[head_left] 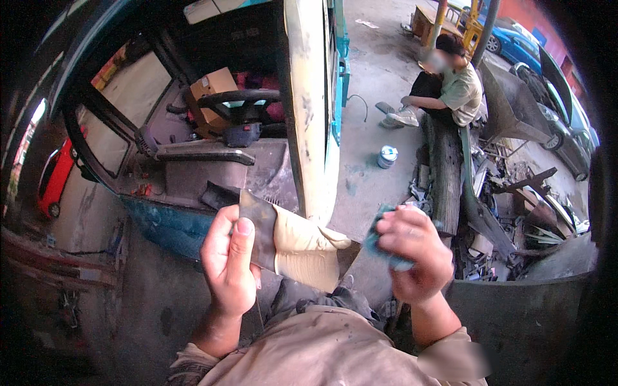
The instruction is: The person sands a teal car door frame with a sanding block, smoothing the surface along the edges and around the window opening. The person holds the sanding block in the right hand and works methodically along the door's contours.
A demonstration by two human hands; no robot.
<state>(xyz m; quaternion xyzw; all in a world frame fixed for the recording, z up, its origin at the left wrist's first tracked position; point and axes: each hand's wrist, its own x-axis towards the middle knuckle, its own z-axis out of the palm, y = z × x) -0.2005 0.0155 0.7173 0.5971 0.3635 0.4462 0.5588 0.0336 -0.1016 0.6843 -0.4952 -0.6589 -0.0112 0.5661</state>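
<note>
In my left hand [228,260] is a dark, flat mixing board [257,222], gripped at its left edge with the thumb on top. A thick, smooth layer of beige putty [306,251] covers the middle of the board, folded along its upper right side. My right hand [415,254], somewhat smeared by motion, is closed around a teal putty spreader [372,241]. The spreader is just to the right of the board, apart from it, and my fingers partly hide it. Beyond the board rises a cream-coloured pillar [309,96] of a vehicle cab, with dark marks on it.
Inside the cab are a steering wheel [241,96] and a cardboard box [215,87]. A white and blue can [387,157] stands on the ground ahead to the right. Beyond it, a person [460,87] sits near a heap of scrap [515,219]. Parked cars line the right.
</note>
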